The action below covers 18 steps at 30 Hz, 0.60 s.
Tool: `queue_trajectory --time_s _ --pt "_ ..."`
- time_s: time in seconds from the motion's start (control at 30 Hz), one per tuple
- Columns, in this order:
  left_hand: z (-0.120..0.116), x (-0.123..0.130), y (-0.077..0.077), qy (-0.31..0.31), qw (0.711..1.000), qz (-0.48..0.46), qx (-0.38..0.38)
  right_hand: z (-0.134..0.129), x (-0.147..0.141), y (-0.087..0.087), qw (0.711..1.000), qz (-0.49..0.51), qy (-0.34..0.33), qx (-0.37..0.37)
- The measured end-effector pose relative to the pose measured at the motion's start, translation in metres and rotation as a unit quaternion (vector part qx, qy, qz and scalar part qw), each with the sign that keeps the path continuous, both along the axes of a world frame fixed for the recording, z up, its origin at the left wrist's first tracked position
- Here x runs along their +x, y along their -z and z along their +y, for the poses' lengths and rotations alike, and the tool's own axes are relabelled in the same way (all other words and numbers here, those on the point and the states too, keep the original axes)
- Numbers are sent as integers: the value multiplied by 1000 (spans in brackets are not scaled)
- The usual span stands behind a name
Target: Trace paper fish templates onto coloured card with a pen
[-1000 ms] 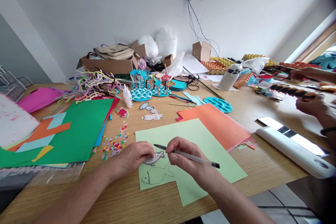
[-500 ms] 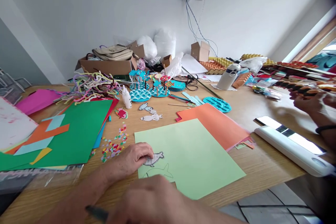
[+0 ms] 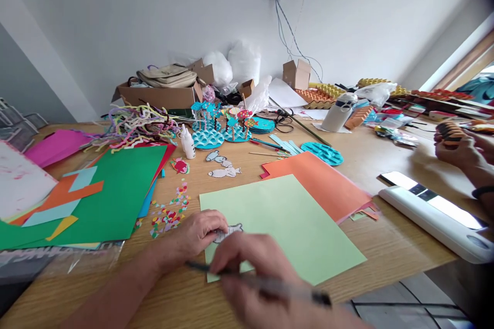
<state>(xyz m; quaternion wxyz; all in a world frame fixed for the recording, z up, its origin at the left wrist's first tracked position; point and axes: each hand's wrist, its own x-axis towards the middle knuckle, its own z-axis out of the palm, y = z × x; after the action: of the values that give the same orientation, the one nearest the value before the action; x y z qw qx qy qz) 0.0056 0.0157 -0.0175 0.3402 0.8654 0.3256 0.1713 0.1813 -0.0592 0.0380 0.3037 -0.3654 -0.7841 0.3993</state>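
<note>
At lower centre, the right hand [image 3: 260, 258] is gripping a pen [image 3: 272, 286]. The left hand [image 3: 203, 230] is pressing a fish cutout [image 3: 234, 230], closure unclear.

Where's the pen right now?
Head view, lower centre: the pen is in the right hand, in front of the light green sheet, below and right of the left hand.

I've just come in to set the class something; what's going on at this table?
Someone's left hand rests its fingers on a paper fish lying on green paper. Their right hand, blurred, holds a pen over the paper's near side. Beyond lie cut-out fish. At the right, another person's hands hold a striped piece.
</note>
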Motion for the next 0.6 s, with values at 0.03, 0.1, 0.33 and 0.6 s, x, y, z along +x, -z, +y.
queue_trajectory --time_s 0.03,0.1,0.33,0.6 --pt "-1 0 -2 -2 1000 0 -5 9 7 -2 999 27 21 -2" --pt "-2 0 -4 -9 1000 7 -13 24 22 -4 998 41 25 -37" --pt "-2 1 -8 -21 999 30 -21 48 38 15 993 -14 -9 -117" --pt "-1 1 -13 -38 998 46 -33 62 19 35 996 -41 -53 -54"
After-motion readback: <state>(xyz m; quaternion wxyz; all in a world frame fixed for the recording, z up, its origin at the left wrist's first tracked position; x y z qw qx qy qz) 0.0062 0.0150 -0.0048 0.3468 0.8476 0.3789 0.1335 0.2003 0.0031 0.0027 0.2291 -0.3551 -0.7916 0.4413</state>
